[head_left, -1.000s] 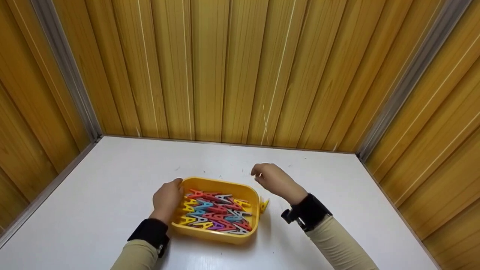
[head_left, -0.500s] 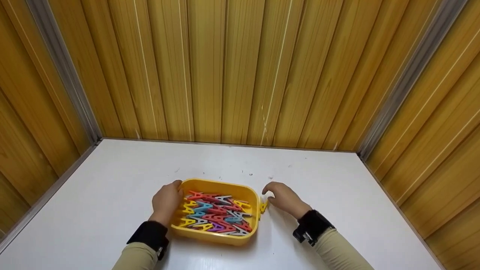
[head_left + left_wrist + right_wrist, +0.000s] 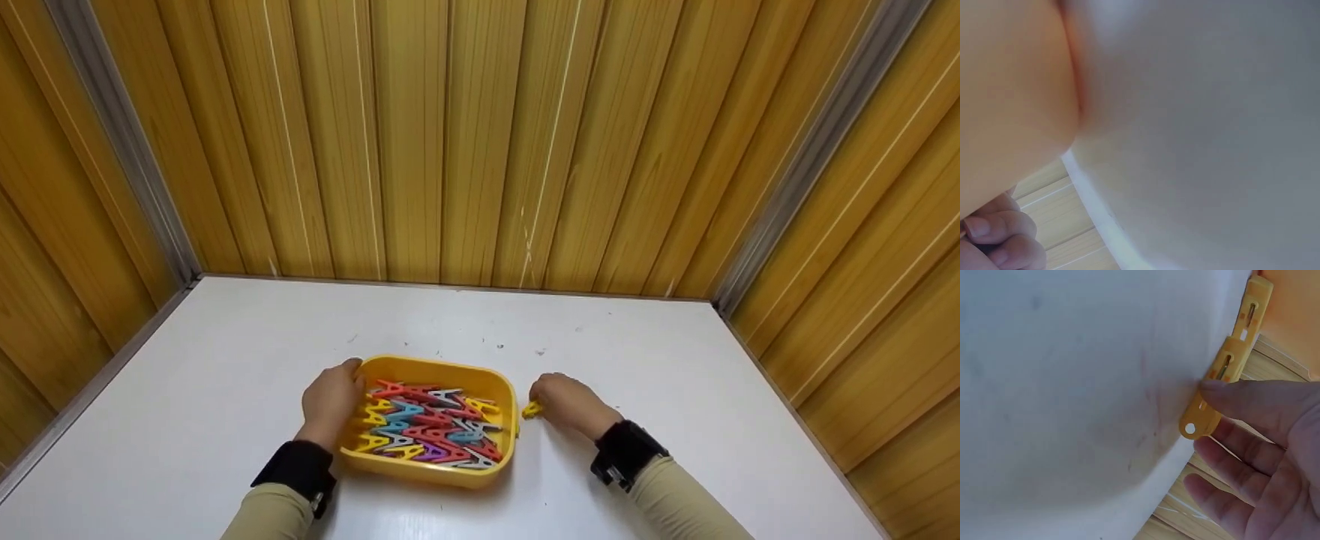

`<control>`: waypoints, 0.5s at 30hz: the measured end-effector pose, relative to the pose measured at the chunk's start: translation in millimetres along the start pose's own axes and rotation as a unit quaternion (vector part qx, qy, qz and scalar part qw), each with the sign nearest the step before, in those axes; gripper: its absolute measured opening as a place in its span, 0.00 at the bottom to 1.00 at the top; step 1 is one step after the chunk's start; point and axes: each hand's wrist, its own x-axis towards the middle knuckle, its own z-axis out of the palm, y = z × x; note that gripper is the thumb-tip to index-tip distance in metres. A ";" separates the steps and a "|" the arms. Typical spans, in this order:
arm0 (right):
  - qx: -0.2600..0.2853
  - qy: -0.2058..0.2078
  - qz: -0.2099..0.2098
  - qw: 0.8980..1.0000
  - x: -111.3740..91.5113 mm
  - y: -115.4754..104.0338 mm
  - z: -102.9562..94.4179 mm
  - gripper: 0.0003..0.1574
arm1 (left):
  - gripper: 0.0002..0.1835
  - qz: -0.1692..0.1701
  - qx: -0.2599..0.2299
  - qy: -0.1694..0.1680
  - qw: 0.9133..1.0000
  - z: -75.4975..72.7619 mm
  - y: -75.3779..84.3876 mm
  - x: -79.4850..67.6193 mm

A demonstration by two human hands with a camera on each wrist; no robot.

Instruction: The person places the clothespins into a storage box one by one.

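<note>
A yellow plastic tub (image 3: 435, 471) stands on the white table, filled with rows of clothespins (image 3: 431, 424) in red, yellow, blue, white and purple. My left hand (image 3: 330, 397) grips the tub's left rim, and its curled fingers (image 3: 1013, 230) show low in the left wrist view. Just right of the tub, my right hand (image 3: 571, 401) pinches a yellow clothespin (image 3: 1221, 377) between thumb and fingers. Another yellow clothespin (image 3: 1252, 306) lines up beyond it, close to the tub wall in the right wrist view.
The white table (image 3: 637, 352) carries small dark marks behind the tub. Wood-look panels (image 3: 450, 150) wall it in at the back and both sides, with grey metal posts (image 3: 810, 172) at the corners.
My right hand has come down toward the tub's right side and taken hold of a yellow clothespin there. The left hand has stayed on the tub's rim.
</note>
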 end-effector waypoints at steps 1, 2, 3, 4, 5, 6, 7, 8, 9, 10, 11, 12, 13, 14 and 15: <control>-0.002 0.002 0.005 1.000 0.4 -1.1 -4.1 0.07 | 0.23 0.005 0.005 0.003 1.000 -0.3 -0.1 -0.1; -0.005 0.004 0.014 1.000 1.6 -3.1 -9.1 0.07 | 0.23 0.008 0.007 0.004 1.000 -0.6 -0.2 -0.2; -0.007 0.009 0.024 1.000 3.7 -6.4 -15.3 0.07 | 0.22 0.012 0.010 0.007 1.000 -0.9 -0.3 -0.1; -0.012 0.019 0.031 0.999 6.6 -10.6 -22.4 0.07 | 0.22 0.016 0.014 0.009 1.000 -1.1 -0.3 0.0; -0.021 0.028 0.038 0.999 10.7 -16.3 -30.2 0.08 | 0.22 0.018 0.017 0.012 1.000 -1.2 -0.4 0.0; -0.028 0.038 0.044 0.998 15.5 -23.5 -38.5 0.08 | 0.22 0.019 0.020 0.014 1.000 -1.4 -0.6 -0.1; -0.032 0.047 0.049 0.997 20.7 -32.1 -46.3 0.08 | 0.22 0.018 0.019 0.013 1.000 -1.4 -0.5 -0.1; -0.035 0.053 0.054 0.997 26.0 -41.8 -54.1 0.09 | 0.22 0.016 0.017 0.011 1.000 -1.2 -0.7 -0.2; -0.037 0.057 0.053 0.996 30.9 -52.1 -61.0 0.10 | 0.22 0.015 0.015 0.010 1.000 -0.8 -1.0 -0.2; -0.037 0.056 0.052 0.996 35.2 -63.4 -66.9 0.11 | 0.23 0.015 0.014 0.007 1.000 -0.6 -0.9 -0.6; -0.036 0.048 0.051 0.997 39.3 -75.1 -71.2 0.12 | 0.23 0.014 0.012 0.004 1.000 -0.2 -0.9 -0.9; -0.036 0.035 0.047 0.998 43.5 -87.1 -74.2 0.12 | 0.23 0.014 0.009 0.003 1.000 -0.1 -1.2 -0.8; -0.037 0.015 0.044 0.998 47.3 -99.2 -75.9 0.10 | 0.23 0.014 0.008 0.003 1.000 0.0 -1.3 -0.7; -0.041 -0.013 0.044 0.998 50.4 -111.0 -76.4 0.08 | 0.23 0.013 0.006 0.001 1.000 0.3 -1.7 -0.6; -0.049 -0.043 0.044 0.997 53.1 -122.1 -75.1 0.05 | 0.23 0.013 0.005 0.003 1.000 0.2 -1.5 -0.9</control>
